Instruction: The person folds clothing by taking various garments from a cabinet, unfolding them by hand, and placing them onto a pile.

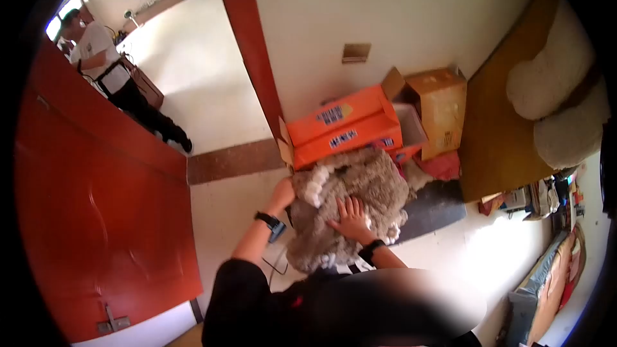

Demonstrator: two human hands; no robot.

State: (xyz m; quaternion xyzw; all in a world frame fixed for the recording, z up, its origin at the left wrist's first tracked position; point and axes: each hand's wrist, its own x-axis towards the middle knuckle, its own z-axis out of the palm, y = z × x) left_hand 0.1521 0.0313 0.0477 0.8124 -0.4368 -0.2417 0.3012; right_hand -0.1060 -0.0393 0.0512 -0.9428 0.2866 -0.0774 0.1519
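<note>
A bulky grey-brown fluffy bundle (379, 183) with white fluffy parts lies in front of me, against an orange box. My right hand (352, 220) rests flat on top of it, fingers spread. At the bundle's left side is my left hand (281, 196); its fingers are hidden behind the fluffy material, so its grip cannot be made out. Both wrists wear black bands, and the left one carries a square device.
Behind the bundle stand the orange box (340, 123) and an open brown carton (442, 112). A red door (109, 205) is at left. Another person (106, 58) stands beyond the doorway. A wooden panel (508, 135) and stacked items are at right.
</note>
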